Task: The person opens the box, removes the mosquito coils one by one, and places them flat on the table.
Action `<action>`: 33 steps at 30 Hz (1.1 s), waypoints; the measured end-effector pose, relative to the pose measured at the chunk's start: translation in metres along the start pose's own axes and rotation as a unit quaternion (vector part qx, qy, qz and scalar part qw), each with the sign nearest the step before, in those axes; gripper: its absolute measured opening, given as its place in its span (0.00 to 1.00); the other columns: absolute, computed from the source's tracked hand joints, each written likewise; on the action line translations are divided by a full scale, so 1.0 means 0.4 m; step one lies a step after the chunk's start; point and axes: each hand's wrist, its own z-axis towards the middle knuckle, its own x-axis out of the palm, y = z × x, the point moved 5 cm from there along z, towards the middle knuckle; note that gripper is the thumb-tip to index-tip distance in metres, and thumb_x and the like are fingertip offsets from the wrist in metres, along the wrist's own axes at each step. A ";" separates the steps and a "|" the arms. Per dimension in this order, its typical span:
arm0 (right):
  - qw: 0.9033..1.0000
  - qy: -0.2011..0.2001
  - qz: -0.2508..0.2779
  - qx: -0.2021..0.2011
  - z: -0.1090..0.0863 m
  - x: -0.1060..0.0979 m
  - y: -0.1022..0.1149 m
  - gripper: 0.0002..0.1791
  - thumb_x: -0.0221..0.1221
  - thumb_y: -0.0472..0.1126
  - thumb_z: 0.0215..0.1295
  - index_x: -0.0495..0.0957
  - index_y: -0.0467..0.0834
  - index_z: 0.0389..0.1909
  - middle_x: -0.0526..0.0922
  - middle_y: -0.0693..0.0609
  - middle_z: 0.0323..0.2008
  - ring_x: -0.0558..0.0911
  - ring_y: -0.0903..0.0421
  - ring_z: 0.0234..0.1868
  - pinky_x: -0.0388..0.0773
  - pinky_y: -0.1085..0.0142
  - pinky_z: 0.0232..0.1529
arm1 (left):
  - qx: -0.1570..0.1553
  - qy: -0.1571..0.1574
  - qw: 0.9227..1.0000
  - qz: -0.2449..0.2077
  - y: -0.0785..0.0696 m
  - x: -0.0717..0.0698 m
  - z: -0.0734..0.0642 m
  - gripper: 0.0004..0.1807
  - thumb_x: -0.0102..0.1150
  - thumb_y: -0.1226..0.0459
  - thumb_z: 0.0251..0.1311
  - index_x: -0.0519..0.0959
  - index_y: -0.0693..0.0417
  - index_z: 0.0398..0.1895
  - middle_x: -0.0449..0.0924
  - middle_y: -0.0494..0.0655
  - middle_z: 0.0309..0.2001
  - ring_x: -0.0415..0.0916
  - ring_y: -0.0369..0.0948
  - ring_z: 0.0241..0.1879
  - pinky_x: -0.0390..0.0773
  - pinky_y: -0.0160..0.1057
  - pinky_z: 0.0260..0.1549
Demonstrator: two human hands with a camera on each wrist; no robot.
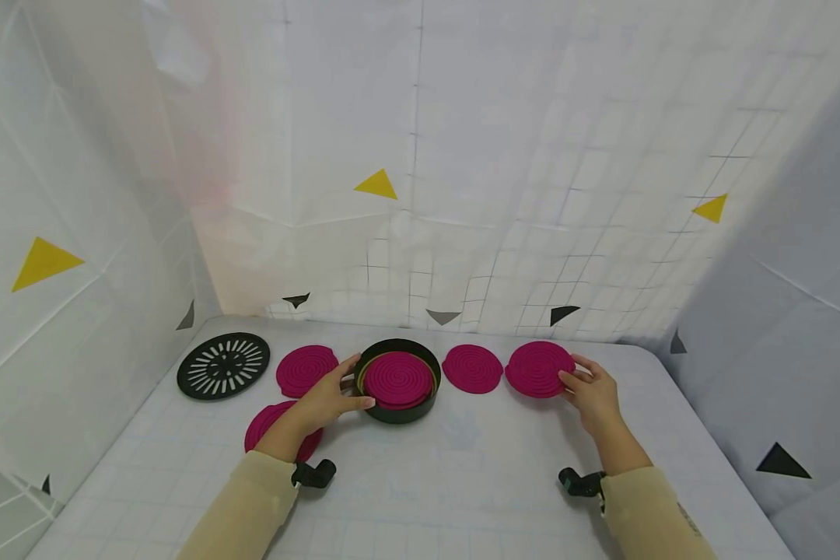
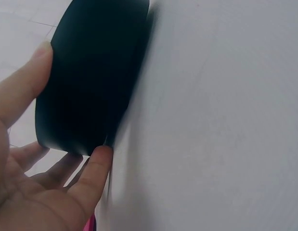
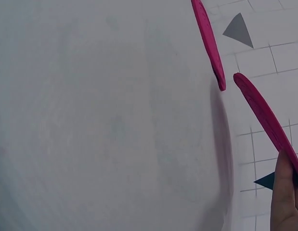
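Note:
My left hand (image 1: pixel 329 400) grips the left side of a round black holder (image 1: pixel 400 418), its fingers spread along the wall. Inside the holder lie pink spiral coasters (image 1: pixel 397 377), with a thin yellowish edge around them. The left wrist view shows the holder's dark outer wall (image 2: pixel 91 77) between my thumb and fingertips. In my right hand (image 1: pixel 597 398), a pink coaster (image 1: pixel 536 370) is pinched at its right edge, raised above the table. Seen edge-on in the right wrist view, this coaster (image 3: pixel 265 118) is tilted.
One pink coaster (image 1: pixel 472 369) lies right of the holder. Two more are at the left, one coaster (image 1: pixel 306 369) behind my left hand and one coaster (image 1: pixel 260 426) partly under my forearm. A black slotted disc (image 1: pixel 222 365) lies far left. White sheeted walls (image 1: pixel 504 194) enclose the table.

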 end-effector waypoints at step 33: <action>0.997 0.029 -0.062 0.042 0.069 -0.034 -0.049 0.36 0.58 0.29 0.70 0.56 0.36 0.76 0.76 0.50 0.41 0.82 0.64 0.34 0.84 0.67 0.40 | 0.003 -0.009 1.000 0.008 0.007 -0.002 0.000 0.57 0.76 0.52 0.52 0.50 0.45 0.81 0.55 0.54 0.77 0.57 0.57 0.73 0.68 0.58 0.64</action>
